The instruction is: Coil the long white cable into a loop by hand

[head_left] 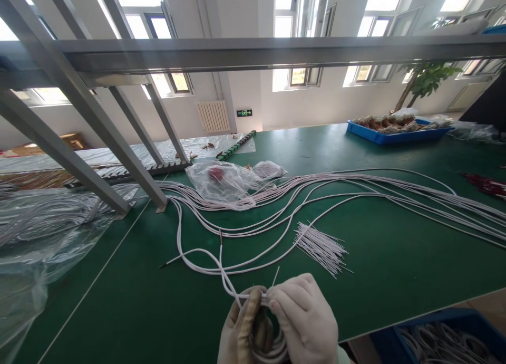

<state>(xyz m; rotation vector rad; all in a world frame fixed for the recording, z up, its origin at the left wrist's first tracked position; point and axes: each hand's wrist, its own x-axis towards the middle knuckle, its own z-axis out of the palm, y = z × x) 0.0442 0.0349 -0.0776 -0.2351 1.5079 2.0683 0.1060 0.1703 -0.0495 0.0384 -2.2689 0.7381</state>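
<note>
Matt green tabletop (395, 258); smooth white plastic-sheathed wires (356, 187); thin white cloth gloves on left hand (245, 327) and right hand (306, 319); crinkled glossy clear plastic bag (225, 184); dull grey metal frame (118, 153); blue plastic tray (395, 135).

The left hand (245, 329) wears a thin, pale, creased glove; the right hand (306, 319) wears a matching one, snug and unmarked.
</note>
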